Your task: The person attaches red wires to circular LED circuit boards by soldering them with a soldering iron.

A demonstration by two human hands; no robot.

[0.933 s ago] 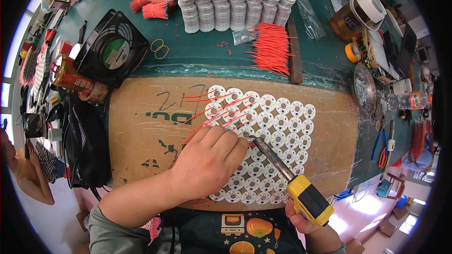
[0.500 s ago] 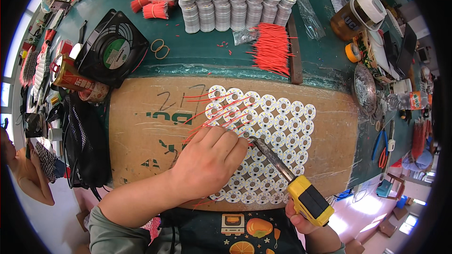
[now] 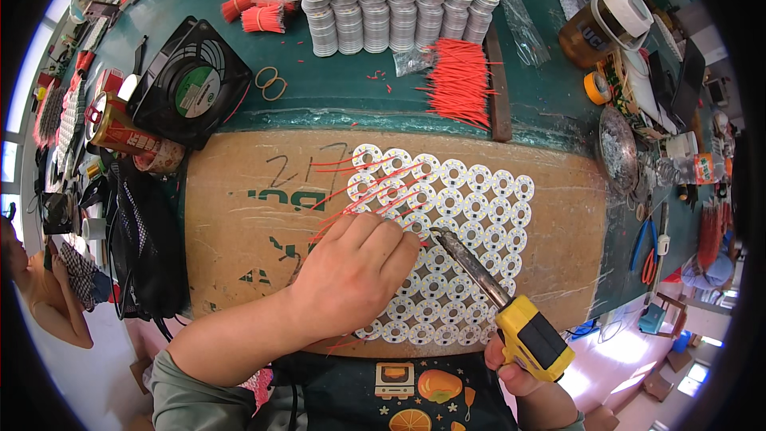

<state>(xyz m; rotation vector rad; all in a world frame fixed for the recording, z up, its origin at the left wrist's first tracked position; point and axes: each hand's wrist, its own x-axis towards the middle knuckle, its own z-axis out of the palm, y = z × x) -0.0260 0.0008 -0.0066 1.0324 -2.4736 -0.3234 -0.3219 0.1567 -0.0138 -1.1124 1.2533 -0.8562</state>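
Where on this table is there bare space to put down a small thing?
The cardboard sheet is bare left of the white discs, below the black fan. The green strip between the rubber bands and loose red wires is free. The right edge is crowded.

Soldering red wires onto round white boards.

Left hand (image 3: 351, 275) resting on the panel of round white boards (image 3: 459, 215), fingers pinching a red wire (image 3: 363, 195); right hand (image 3: 519, 375) gripping the yellow soldering iron (image 3: 499, 295), tip touching a board beside the fingertips. Cardboard sheet (image 3: 239, 215) underneath, black fan (image 3: 190, 84) and stacked boards (image 3: 395, 4) beyond.
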